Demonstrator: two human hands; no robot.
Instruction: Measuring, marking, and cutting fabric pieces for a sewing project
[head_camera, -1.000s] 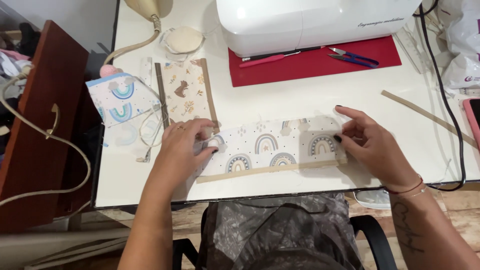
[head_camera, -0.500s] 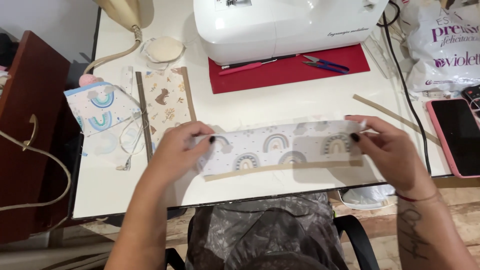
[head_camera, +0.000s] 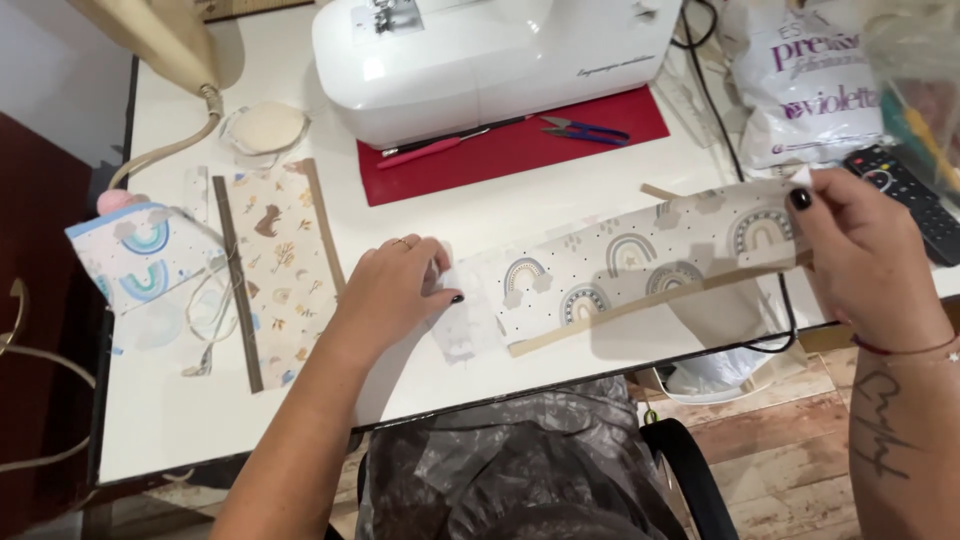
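White table (head_camera: 560, 215), wooden floor below, sewing machine (head_camera: 480, 60) on a red mat (head_camera: 520, 150) | lamp top and right-hand bags cut off | rainbow-print fabric strip (head_camera: 620, 270) stretched over the table: left hand (head_camera: 385, 295) fingers pinch its pale left end, right hand (head_camera: 860, 250) fingers grip the raised right end.

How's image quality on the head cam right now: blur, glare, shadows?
Head view: light is even and soft; the sewing machine top is bright, near blown out. Soft shadow under the fabric strip on the white table. Right hand and left hand are fairly sharp; the plastic at the top right corner is blurred, out of focus. Table edges look skewed.
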